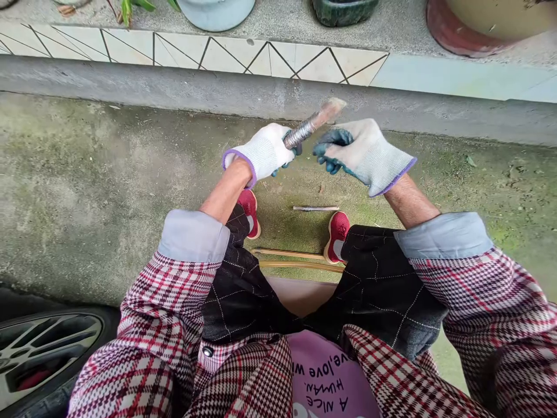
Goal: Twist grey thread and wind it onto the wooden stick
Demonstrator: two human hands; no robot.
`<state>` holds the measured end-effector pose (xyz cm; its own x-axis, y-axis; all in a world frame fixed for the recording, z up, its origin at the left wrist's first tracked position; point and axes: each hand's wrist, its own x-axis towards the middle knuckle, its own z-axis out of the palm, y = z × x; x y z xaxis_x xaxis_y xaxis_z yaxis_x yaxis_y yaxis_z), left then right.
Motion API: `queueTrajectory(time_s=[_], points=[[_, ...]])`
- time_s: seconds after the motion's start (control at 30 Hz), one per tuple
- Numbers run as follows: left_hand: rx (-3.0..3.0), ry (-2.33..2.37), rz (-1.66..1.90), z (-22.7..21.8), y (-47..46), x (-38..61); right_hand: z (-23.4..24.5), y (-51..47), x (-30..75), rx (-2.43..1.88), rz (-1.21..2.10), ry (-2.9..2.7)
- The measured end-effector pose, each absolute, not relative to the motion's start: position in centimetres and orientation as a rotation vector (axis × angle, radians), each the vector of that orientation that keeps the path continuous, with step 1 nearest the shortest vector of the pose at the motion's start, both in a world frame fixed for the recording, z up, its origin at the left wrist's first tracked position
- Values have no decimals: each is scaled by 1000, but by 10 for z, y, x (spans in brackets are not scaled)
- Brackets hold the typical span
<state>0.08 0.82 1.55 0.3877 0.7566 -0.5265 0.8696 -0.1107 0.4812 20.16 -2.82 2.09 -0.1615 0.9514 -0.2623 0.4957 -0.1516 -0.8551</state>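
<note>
My left hand [272,152], in a white knit glove with a dark blue-green palm, is closed around a wooden stick [328,110]. Silvery wire [300,133] is wound in tight turns about the stick, whose pale end points up and to the right. Just right of that end is my right hand [352,148], gloved the same way, with its fingers curled inward. Whatever those fingers may hold is hidden or too fine to make out. On the ground below the hands lies a thinner short rod [315,208], greyish along its middle.
I sit with knees apart on a low wooden seat [300,296], red shoes [337,235] on mossy concrete. Ahead runs a tiled ledge [243,57] bearing a pale pot [216,13], a green pot [345,11] and a reddish pot [456,35]. A car wheel [47,342] is close at left.
</note>
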Motion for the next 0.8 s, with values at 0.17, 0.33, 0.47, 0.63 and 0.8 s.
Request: queueTrajectory(time_s=[0.17,0.33,0.47,0.63,0.8], points=[[2160,1567,-315,7,12,-2,32,-38,189,-1691,1266,-1715],[2285,1452,-484,1,2,1,32,-32,206,-1713,1181,-1715],[2228,1286,-466,9,-6,5,21,-19,226,-1719,1116,-1634],[1915,1201,-152,23,-5,8,18,-17,226,-1688,1215,-1495],[1778,1327,32,17,5,7,20,-27,206,-1581,1306,-1476]])
